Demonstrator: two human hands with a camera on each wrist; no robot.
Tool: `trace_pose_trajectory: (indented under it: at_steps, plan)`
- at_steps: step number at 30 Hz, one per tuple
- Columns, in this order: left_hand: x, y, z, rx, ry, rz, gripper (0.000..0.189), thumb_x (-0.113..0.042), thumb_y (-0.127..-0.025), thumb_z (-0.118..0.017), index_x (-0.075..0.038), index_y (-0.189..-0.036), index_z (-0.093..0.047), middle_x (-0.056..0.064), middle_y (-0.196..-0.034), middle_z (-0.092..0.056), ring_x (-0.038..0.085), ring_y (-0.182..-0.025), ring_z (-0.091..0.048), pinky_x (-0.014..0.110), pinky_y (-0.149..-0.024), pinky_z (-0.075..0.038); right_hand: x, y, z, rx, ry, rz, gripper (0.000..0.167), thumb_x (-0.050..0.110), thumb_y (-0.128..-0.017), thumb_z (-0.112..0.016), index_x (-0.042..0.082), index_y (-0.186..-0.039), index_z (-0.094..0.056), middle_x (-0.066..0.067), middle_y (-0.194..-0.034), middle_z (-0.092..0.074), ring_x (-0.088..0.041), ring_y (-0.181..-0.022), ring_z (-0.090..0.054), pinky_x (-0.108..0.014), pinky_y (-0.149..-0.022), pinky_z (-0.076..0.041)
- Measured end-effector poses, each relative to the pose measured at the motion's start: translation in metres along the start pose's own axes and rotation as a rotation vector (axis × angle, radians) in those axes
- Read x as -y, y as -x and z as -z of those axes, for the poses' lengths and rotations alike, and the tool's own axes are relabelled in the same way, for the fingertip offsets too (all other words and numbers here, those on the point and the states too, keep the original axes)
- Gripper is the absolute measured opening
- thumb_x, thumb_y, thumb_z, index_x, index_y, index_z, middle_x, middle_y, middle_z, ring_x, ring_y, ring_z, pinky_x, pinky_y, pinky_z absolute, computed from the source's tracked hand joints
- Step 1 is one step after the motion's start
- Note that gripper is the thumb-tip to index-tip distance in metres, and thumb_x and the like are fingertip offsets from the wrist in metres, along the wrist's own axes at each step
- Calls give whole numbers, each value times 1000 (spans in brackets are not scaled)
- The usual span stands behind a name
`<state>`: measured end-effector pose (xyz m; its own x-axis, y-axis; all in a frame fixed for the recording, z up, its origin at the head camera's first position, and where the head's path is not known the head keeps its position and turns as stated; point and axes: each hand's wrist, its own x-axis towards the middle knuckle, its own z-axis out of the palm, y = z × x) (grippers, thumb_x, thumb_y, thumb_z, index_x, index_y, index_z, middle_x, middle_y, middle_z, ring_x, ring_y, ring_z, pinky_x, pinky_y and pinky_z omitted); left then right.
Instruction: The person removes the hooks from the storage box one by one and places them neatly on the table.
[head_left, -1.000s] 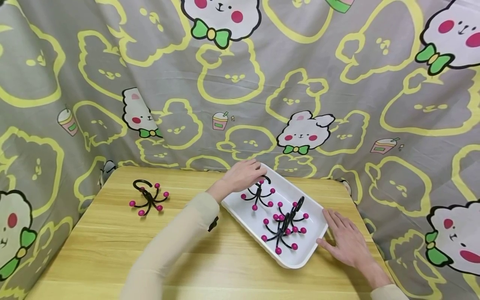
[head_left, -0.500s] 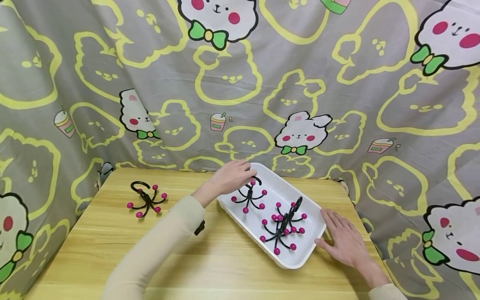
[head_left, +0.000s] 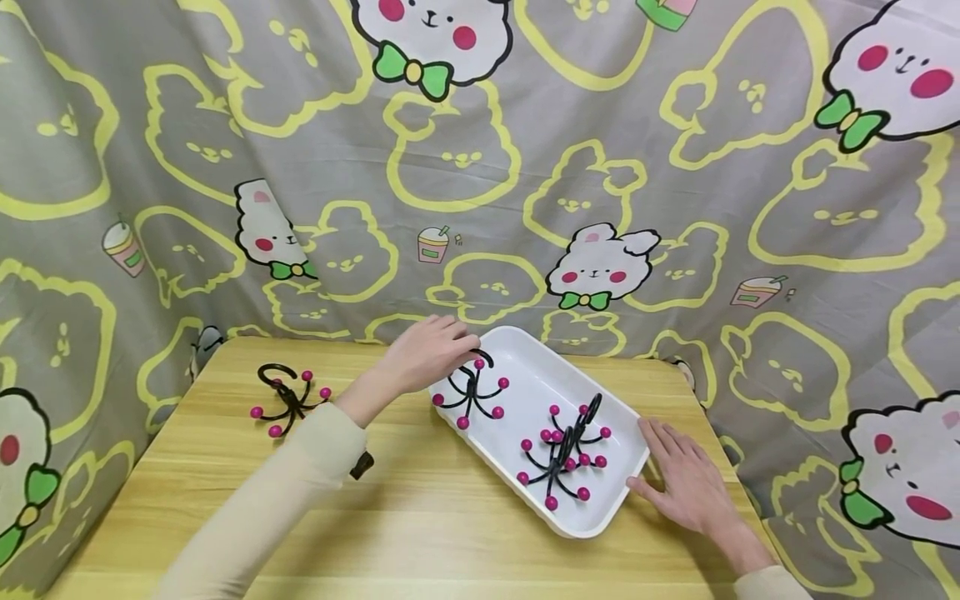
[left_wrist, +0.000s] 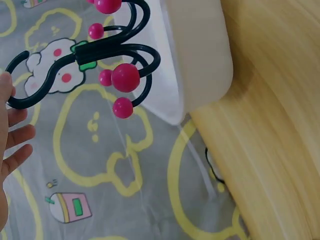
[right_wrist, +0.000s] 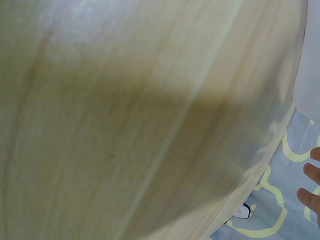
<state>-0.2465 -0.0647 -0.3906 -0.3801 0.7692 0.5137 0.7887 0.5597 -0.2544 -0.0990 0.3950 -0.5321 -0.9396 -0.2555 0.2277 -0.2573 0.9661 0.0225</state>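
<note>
My left hand [head_left: 427, 350] pinches the curved end of a black rotating hook hanger [head_left: 471, 387] with pink ball tips. It hangs over the left end of a white tray [head_left: 525, 375]; the left wrist view shows the same hook hanger [left_wrist: 100, 52] with its prongs beside the tray wall [left_wrist: 200, 55]. Inside the tray's right half, two similar hook hangers [head_left: 555, 471] lie overlapping. My right hand [head_left: 686, 479], fingers extended, touches the tray's right end. Only a few right-hand fingers [right_wrist: 311, 172] show in the right wrist view.
Another hook hanger [head_left: 292, 404] lies on the left of the wooden table [head_left: 420, 517], close to my left sleeve [head_left: 300, 475]. A grey patterned curtain [head_left: 480, 167] hangs along the table's back and sides.
My left hand has moved left, carrying the hook hanger from over the tray's inside to its left end. The right hand and the tray stay nearly in place.
</note>
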Motion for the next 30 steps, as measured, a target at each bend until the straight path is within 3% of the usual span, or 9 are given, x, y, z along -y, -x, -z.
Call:
trace_pose_trajectory:
  at_steps: [5, 9, 17, 24, 30]
  plan:
    - [6, 14, 15, -50, -20, -10, 15, -30, -99, -75, -17, -98, -68, -1, -90, -70, 20, -86, -68, 33, -79, -60, 1, 0, 0, 5, 0, 0, 103, 71, -89, -67, 7, -163, -36, -20, -163, -47, -45, -145, -49, -64, -115, -42]
    - [10, 28, 25, -51, 1, 13, 12, -28, -98, -76, -18, -100, -69, -2, -92, -73, 20, -89, -72, 35, -84, -62, 1, 0, 1, 9, 0, -6, 102, 70, -89, -67, 7, -163, -37, -20, -162, -47, -45, -146, -48, -64, -115, -42]
    - [19, 64, 40, -58, -8, 26, 19, -26, -92, -82, -16, -100, -69, 0, -88, -70, 21, -84, -68, 36, -79, -60, 1, 0, 0, 22, 6, -9, 103, 72, -90, -66, 7, -164, -35, -20, -163, -47, -45, -146, -48, -64, -115, -42]
    - [24, 84, 46, -42, 25, 68, 17, -23, -92, -81, -14, -102, -71, 2, -89, -69, 22, -84, -67, 38, -75, -58, 0, 1, -2, 6, 7, -6, 103, 72, -89, -66, 8, -163, -36, -19, -163, -48, -45, -146, -49, -64, -115, -42]
    - [31, 100, 40, -32, 29, 96, 15, -22, -92, -79, -14, -101, -70, 1, -89, -70, 21, -82, -65, 37, -75, -57, -1, 1, -2, 4, 7, -3, 103, 72, -89, -67, 8, -164, -35, -20, -163, -47, -45, -146, -49, -64, -114, -43]
